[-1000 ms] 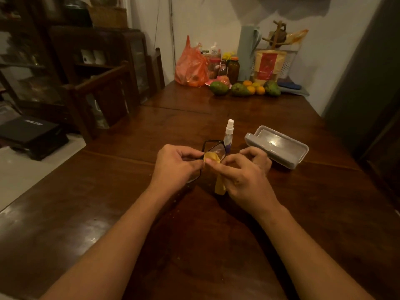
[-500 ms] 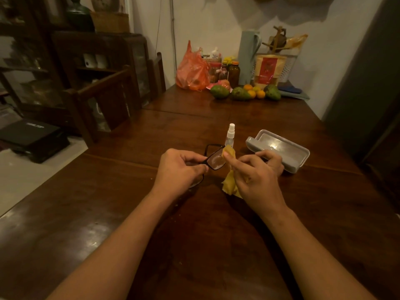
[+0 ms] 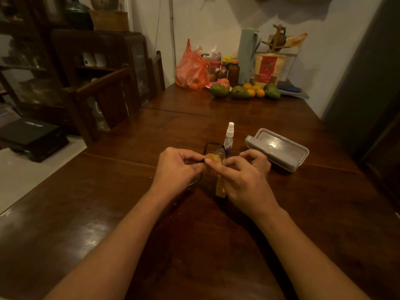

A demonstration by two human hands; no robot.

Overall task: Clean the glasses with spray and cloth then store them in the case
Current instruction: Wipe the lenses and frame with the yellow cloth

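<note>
Black-framed glasses (image 3: 213,148) are held above the dark wooden table (image 3: 108,213), pinched at the frame by my left hand (image 3: 177,167). My right hand (image 3: 244,180) presses a yellow cloth (image 3: 213,159) against one lens; the cloth's tail hangs down below my fingers. Much of the glasses is hidden by both hands. A small white spray bottle (image 3: 229,135) stands upright just behind the glasses. The grey glasses case (image 3: 278,148) lies open on the table to the right of the bottle, close to my right hand.
At the far end of the table sit an orange plastic bag (image 3: 191,68), jars, green and orange fruit (image 3: 240,92), a pale flask (image 3: 249,55) and a red-labelled packet. Wooden chairs (image 3: 104,94) stand along the left edge, with dark cabinets behind.
My right hand has slid the cloth from the lens's right side back toward its left, beside my left fingers. The cloth's tail hangs straighter. The glasses, bottle and case stay where they were.
</note>
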